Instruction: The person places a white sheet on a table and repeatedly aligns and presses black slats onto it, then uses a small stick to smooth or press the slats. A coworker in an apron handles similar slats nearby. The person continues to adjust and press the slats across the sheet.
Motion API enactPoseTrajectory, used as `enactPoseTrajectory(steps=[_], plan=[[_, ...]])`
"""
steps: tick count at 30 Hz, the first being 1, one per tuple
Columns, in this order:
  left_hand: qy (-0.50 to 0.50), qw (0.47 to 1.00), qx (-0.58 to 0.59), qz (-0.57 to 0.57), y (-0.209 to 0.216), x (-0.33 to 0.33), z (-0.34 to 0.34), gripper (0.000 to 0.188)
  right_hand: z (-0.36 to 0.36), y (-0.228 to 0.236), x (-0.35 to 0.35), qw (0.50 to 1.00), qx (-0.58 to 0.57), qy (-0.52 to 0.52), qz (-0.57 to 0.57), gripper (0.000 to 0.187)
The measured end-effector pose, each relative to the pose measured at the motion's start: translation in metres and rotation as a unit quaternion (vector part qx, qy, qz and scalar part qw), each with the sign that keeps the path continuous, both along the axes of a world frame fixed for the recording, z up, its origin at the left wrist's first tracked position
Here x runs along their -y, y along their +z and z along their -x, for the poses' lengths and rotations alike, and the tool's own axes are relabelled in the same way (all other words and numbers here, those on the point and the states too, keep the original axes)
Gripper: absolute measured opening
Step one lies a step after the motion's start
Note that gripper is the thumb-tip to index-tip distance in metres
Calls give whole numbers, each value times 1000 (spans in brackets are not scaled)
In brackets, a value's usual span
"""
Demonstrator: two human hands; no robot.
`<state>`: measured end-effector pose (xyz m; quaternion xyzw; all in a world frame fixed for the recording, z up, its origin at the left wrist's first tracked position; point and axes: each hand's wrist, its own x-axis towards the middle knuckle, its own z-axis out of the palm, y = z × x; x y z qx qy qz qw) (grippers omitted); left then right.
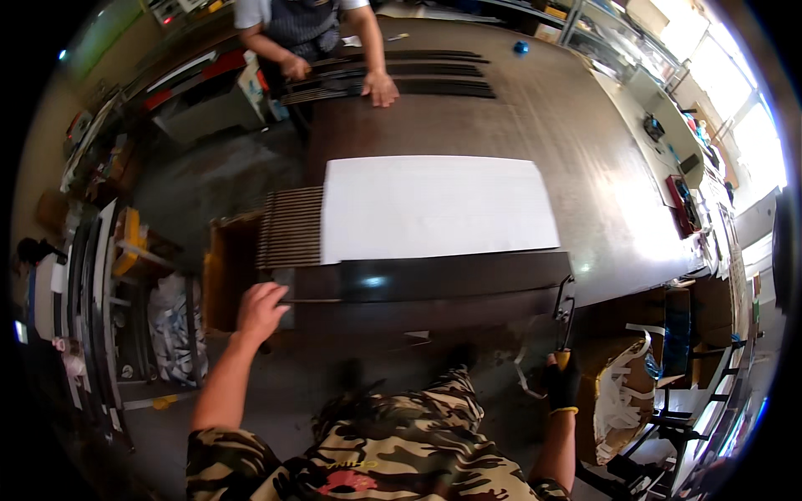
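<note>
My left hand [261,311] is at the table's near left corner, fingers bent around the end of a thin dark strip [316,301] that runs along the front edge. My right hand [562,386], in a black glove, grips a yellow-handled metal hand tool [566,321]. The tool's metal head reaches up to the table's near right corner. Between my hands lies a glossy dark band [451,275]. Just behind it, a white sheet [439,207] covers part of a row of thin brownish rods [292,227], whose left ends stick out.
Across the brown table [568,125], a co-worker's hands [380,88] rest by several long black strips [443,87]. A small blue object [521,48] sits beyond them. Cardboard boxes stand beside the table, one [232,271] at left, another [597,409] with white scraps at right.
</note>
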<state>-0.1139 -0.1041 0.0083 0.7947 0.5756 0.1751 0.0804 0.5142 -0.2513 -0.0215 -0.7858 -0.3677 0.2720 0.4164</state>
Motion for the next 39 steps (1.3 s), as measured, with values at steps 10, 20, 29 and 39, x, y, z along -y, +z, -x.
enactPoseTrajectory(steps=[10, 20, 29, 39], plan=[[-73, 990, 124, 2, -39, 17, 33, 14, 110, 28, -27, 990, 129, 64, 4, 29], [-97, 987, 126, -24, -48, 9, 27, 14, 296, 29, -31, 931, 72, 349, 73, 39], [-55, 995, 75, 26, -27, 11, 22, 15, 195, 73, -59, 915, 129, 304, 233, 45], [2, 997, 53, 57, -17, 24, 19, 19, -160, 27, -104, 955, 250, -7, 158, 36]])
